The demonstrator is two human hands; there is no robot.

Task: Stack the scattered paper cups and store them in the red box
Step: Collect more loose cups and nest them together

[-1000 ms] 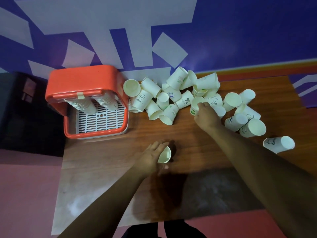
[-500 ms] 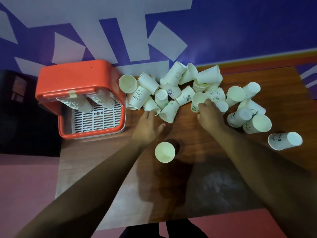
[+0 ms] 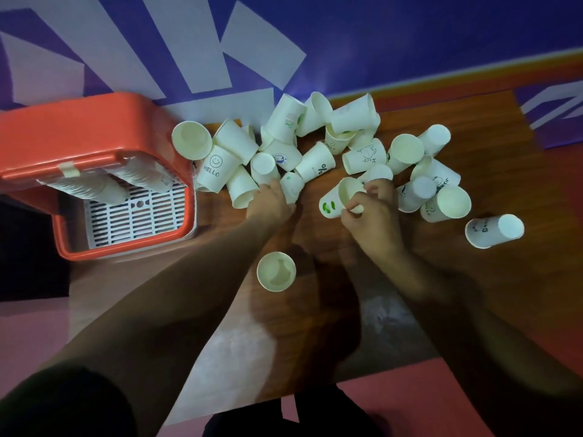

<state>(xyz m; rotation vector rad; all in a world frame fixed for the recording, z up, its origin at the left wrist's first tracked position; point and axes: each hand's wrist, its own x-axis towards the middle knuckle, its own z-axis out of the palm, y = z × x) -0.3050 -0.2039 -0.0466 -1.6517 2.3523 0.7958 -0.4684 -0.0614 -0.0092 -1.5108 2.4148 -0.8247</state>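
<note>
Red box (image 3: 94,127): on the table (image 3: 473,279), two cup stacks (image 3: 94,189) inside.
Scattered cups (image 3: 315,146): heaped right of the box.
Upright cup (image 3: 276,271): right of the box, nearer the person.
Left grip (image 3: 271,205): at the heap's box-side edge, touching cups; closure cannot be told.
Right grip (image 3: 373,216): farther right, pinching the green-printed cup (image 3: 331,203) by its rim.

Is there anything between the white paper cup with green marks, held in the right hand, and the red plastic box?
Yes. The left hand and its forearm lie across the straight line from the white paper cup with green marks in the right hand to the red plastic box.
</note>
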